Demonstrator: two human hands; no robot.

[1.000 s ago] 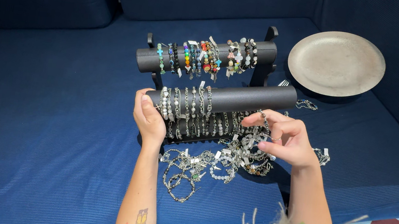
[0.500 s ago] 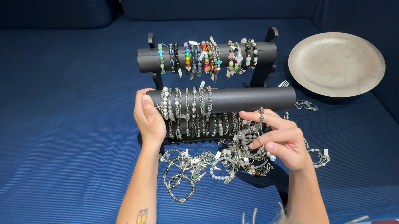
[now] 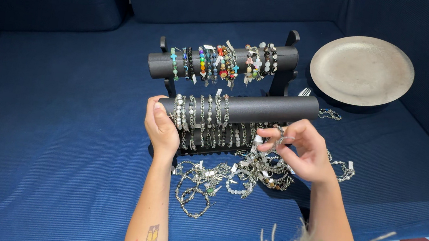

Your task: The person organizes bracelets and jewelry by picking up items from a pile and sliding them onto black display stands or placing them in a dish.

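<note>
— Left hand (image 3: 162, 125) first: what is it doing?
— Curled around the near end of the lower black bar (image 3: 260, 110); thumb over the top, fingers hidden behind.
— And the right hand (image 3: 299, 152)?
— Fingers drawn together, pinching one silver bracelet (image 3: 277, 136) just under the bar's bare half.
— How many bars?
— Two; the upper bar (image 3: 217, 64) sits beyond both hands on the black stand (image 3: 293, 39), carrying coloured bead bracelets (image 3: 220, 62); too crowded to count.
— What hangs by the left thumb?
— A row of silver bracelets (image 3: 201, 114); at least six, exact count unclear.
— Below the hands?
— One loose heap of silver bracelets (image 3: 229, 176) on the blue cushion (image 3: 44, 136).
— Anything else?
— One round metal plate (image 3: 361, 71), well beyond the right hand.
</note>
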